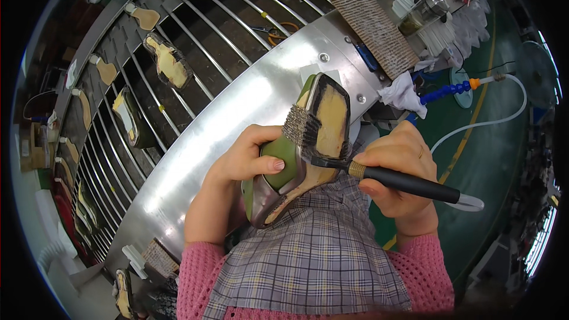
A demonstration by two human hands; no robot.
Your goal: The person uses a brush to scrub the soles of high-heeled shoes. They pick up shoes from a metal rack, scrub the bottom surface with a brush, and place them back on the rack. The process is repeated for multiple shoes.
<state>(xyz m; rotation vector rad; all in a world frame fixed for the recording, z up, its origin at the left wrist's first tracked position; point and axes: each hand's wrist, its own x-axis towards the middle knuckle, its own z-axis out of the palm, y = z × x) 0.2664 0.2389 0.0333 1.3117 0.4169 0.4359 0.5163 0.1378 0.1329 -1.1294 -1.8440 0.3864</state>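
Note:
My left hand [252, 157] is wrapped around a green shoe upper [281, 163] stretched on a last, its tan insole [333, 120] turned up and dark lasted edges around it. The thumb presses on the green side. In my right hand [400, 166] is a brush [409, 184] with a black handle and a brass-coloured collar; a whitish tube shows at the handle's end. Its dark head lies over the shoe's bottom, and grey bristles [301, 124] appear against the lasted edge. Exactly where they touch I cannot tell. The shoe is tilted above my checked apron [308, 255].
A shiny metal ledge [184, 166] curves in front of me. Beyond it, a rod rack [207, 35] carries several lasted shoes [168, 62] and insoles [143, 18]. At right are a corrugated board [376, 29], a glass jar [424, 15], crumpled white cloth [403, 95] and a blue jointed hose [447, 90].

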